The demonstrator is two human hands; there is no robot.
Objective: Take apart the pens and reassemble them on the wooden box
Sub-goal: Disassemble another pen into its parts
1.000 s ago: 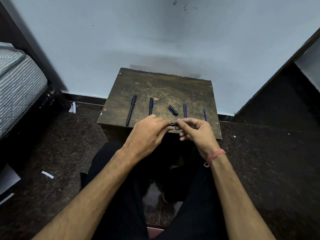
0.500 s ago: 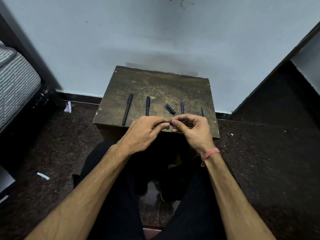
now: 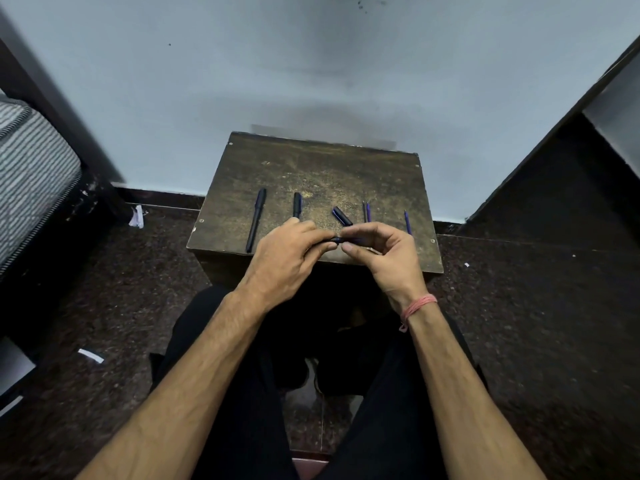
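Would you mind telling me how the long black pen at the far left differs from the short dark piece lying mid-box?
The long black pen is much longer than the short dark piece. The pen leans slightly right; the piece leans left. Both lie untouched on the wooden box.

Wooden box [image 3: 322, 174]: dark, worn top. On it: whole black pen [image 3: 256, 220]; capped barrel [image 3: 297, 205]; loose cap [image 3: 342, 216]; refills [image 3: 366, 212], [image 3: 407, 221]. Pen part [image 3: 341, 240]: pinched above front edge.

A: The wooden box [image 3: 322, 174]?
B: Dark brown, mottled gold. The pen [image 3: 256, 220] near its left edge is black.
A: The refills [image 3: 368, 213]?
B: Blue (1 looks darker). Pink wrist thread [image 3: 417, 304], grey-striped mattress [image 3: 31, 174].
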